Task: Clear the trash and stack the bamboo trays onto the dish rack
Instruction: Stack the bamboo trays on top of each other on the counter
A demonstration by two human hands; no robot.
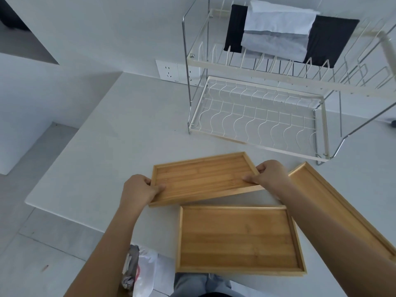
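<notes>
While a white tabletop (120,133) fills most of the view, a bamboo tray (203,177) is held above its near middle by both hands. The tray's left short edge is gripped by the left hand (140,189), thumb on the inner floor and fingers curled beneath. Its right short edge is gripped the same way by the right hand (271,174). The tray is tilted slightly, its right end higher. A second bamboo tray (239,239) is seen lying flat at the near edge of the tabletop, just below the held one and partly overhanging the edge. A third bamboo tray (342,211) is laid at an angle toward the near right corner, partly hidden by the right forearm. At the far right of the tabletop a two-tier wire dish rack (257,116) is set, its lower shelf bare. Folded cloths (278,33), white over black, are draped on its upper tier. Below the near edge, on the floor, a white plastic bag (145,273) is visible.
</notes>
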